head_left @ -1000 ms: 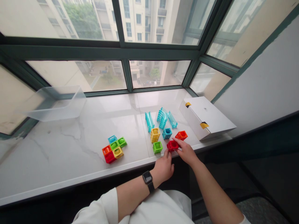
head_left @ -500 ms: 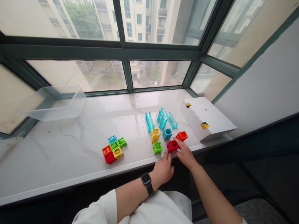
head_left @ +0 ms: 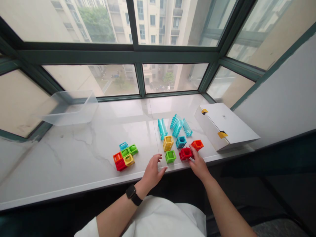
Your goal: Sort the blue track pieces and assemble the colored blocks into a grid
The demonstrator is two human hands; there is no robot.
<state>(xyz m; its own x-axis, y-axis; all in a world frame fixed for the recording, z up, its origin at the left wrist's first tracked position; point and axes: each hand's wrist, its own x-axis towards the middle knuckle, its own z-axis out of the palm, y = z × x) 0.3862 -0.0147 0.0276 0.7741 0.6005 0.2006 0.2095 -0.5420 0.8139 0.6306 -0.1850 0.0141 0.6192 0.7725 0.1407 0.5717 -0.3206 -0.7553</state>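
Observation:
My right hand (head_left: 199,165) has its fingers at the right side of a red toy block (head_left: 185,153) standing near the ledge's front edge, holding it there. Close behind those fingers is an orange block (head_left: 197,144). My left hand (head_left: 153,171) hovers by the front edge, fingers bent and apart, holding nothing. To its right sits a green block (head_left: 170,157), with a tall yellow block (head_left: 168,143) and a blue block (head_left: 181,142) farther back. Left of my left hand lies a joined cluster of coloured blocks (head_left: 125,156).
Translucent blue track pieces (head_left: 176,125) lie behind the loose blocks. A white box (head_left: 229,121) with yellow-black tabs stands at the right. A clear plastic bin (head_left: 71,113) is at the back left, near the window frame (head_left: 106,56). The marble ledge (head_left: 81,164) ends at the front.
My left hand has left the red block and moved left past the green one, its fingers opening. The right hand stays at the red block. The view has shifted slightly.

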